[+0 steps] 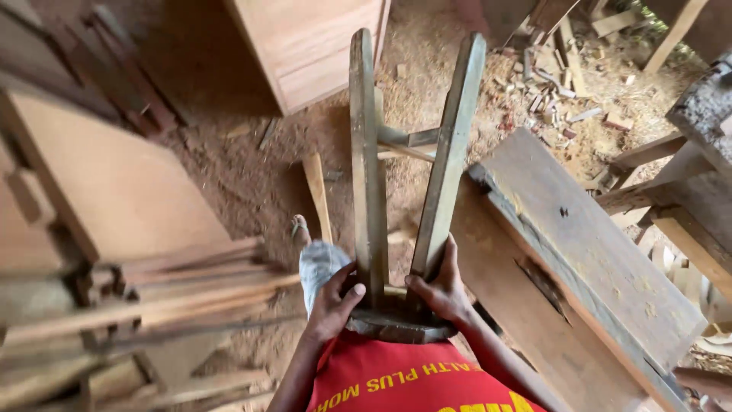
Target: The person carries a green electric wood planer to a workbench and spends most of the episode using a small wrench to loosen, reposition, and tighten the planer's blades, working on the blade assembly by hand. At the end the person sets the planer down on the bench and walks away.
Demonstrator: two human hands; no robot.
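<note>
Weathered grey-green wooden stool (404,191), legs pointing forward, seat against our waist | left hand (333,305) and right hand (441,288) curled tight around two legs | carrying step, judged | sawdust floor (252,183), worn plank workbench (579,259) right: next needs clear footing.

a wooden cabinet (309,46) stands far, a plywood sheet (114,183) leans left over stacked slats (175,294), a plank bench (579,259) sits right, offcuts (564,76) litter the far sawdust.
</note>
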